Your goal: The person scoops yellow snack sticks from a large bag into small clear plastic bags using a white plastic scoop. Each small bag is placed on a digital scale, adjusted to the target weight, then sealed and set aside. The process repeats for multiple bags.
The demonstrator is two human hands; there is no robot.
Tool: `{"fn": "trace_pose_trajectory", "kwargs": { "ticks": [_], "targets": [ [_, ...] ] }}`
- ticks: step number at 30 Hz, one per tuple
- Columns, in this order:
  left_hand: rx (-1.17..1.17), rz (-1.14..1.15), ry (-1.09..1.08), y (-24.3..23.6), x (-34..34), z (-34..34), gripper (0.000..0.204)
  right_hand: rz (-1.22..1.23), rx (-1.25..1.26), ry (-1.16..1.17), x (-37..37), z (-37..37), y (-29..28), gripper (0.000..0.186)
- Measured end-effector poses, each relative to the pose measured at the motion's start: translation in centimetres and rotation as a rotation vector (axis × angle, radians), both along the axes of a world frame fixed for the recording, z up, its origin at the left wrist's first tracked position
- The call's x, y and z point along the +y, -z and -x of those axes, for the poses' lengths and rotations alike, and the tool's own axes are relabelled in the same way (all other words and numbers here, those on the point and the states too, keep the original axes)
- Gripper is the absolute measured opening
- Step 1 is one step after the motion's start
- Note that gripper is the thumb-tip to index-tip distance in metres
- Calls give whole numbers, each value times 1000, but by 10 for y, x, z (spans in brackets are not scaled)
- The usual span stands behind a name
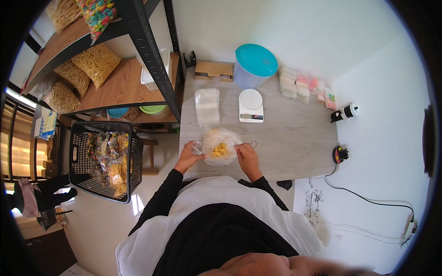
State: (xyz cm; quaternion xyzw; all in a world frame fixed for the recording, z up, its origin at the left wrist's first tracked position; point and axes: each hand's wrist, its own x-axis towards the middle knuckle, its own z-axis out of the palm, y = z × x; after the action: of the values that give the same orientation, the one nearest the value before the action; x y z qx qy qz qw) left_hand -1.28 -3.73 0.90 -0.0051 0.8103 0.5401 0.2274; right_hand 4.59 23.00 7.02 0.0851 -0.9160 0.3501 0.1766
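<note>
A thin, translucent plastic bag point(224, 136) lies spread near the front of the table, with yellow snack pieces point(220, 150) showing in its middle. On its left side, my left hand point(188, 158) is closed on a small piece of clear plastic point(197, 147), whose exact kind I cannot make out. My right hand point(248, 160) pinches the right edge of the bag between thumb and fingers. Just right of that hand, a thin ring like a rubber band point(253, 144) lies on the tabletop. Beyond the bag stand a white kitchen scale point(251, 105) and a stack of clear bags point(207, 106).
At the table's point(294, 138) back are a turquoise-lidded tub point(256, 64), a cardboard box point(213, 71) and packs point(301, 85). A black basket point(75, 180) of bagged snacks stands left, beneath a metal-framed shelf point(133, 89). A black cable point(363, 197) runs along the right wall.
</note>
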Motion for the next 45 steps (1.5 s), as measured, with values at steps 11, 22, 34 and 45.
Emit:
{"fn": "trace_pose_trajectory", "kwargs": {
  "ticks": [11,22,34,45],
  "targets": [
    [-263,-143,-7,-10,15,-6,70,75,-21,37,-1,-10,24,12],
    [-490,-369,-147,32,23,-10,56,117,10,-25,12,-17,39,15],
    [-490,-798,-252,20,57,-31,29,802,-479,195,45,-23,98,9],
    [-423,-706,-249,17,71,-63,44,957,-554,244,81,-26,120,15]
  ]
}}
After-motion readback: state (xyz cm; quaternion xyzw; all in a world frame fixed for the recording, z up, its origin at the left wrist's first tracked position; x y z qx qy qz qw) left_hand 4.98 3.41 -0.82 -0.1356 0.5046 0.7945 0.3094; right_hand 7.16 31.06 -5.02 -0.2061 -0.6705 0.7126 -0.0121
